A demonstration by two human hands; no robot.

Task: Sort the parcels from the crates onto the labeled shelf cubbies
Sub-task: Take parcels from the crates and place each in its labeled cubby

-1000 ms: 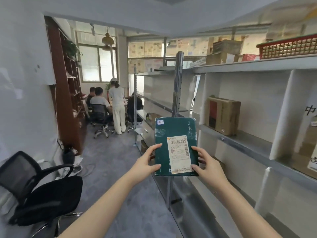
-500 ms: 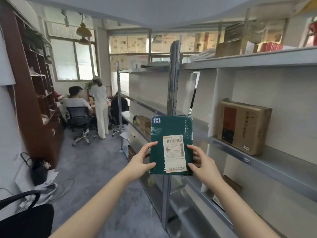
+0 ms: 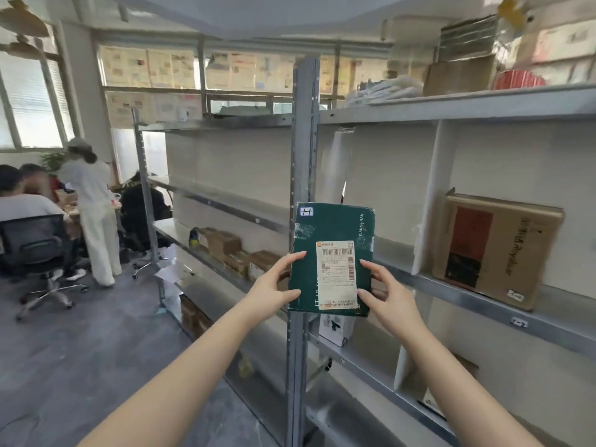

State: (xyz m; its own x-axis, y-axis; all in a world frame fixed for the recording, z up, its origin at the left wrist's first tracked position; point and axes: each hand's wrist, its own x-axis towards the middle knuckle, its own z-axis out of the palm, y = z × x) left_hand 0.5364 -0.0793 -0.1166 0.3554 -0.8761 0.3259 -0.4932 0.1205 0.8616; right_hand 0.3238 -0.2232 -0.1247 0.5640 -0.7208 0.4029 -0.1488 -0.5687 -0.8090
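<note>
So, shelving [image 3: 451, 106]: grey metal racks run along my right side and away toward the back of the room, in several levels, with pale backing behind them.
Upright post [image 3: 303, 156]: a perforated metal post stands straight ahead of me, and the parcel I hold up sits in front of it.
Seated people [image 3: 19, 195]: a small group sits far left at the back, and a person in white [image 3: 93, 201] stands beside them, turned away from me.
Office chair [image 3: 35, 243]: black, on castors, with its back toward me, at that group.
Brown box [image 3: 496, 250]: a cardboard parcel stands on edge in the cubby to my right, just past a white divider [image 3: 429, 201].
Small cartons [image 3: 222, 241]: a few brown ones lie on a farther shelf level, left of the post.
Green parcel [image 3: 332, 233]: flat, dark green and upright, it is in the air between my two hands, in front of the shelving.
Left hand [image 3: 274, 288]: grips the parcel's lower left edge, with two digits curled onto the front face.
Right hand [image 3: 390, 295]: grips the lower right edge in the same way, fingertips on the front beside the label.
Shipping label [image 3: 337, 274]: white, with a barcode, on the lower half of the parcel's front.
Sticker [image 3: 306, 211]: small and pale, marked "H", at the parcel's top left corner.
</note>
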